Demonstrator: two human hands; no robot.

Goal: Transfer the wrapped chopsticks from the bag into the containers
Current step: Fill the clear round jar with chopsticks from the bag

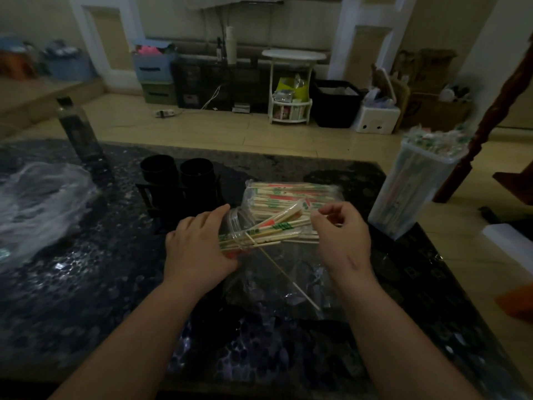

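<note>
Left hand [199, 246] grips clear round plastic jar [237, 220], tipped sideways mid dark speckled stone counter [86, 284]. Right hand [341, 238] pinches plastic-wrapped wooden chopsticks [274, 225] at jar mouth. Clear chopstick bag [288, 197] lies just behind.

I count one left hand [199, 243] and one right hand [343, 238], two black cups [158, 168] [197, 171], one clear jar [238, 223], one tall clear container [418, 180] and one dark bottle [78, 134]. There is one bag [248, 197], one crumpled plastic sheet [37, 203] and one loose thin stick [288, 277]. The wrapped chopsticks [277, 223] are too many for me to count.
</note>
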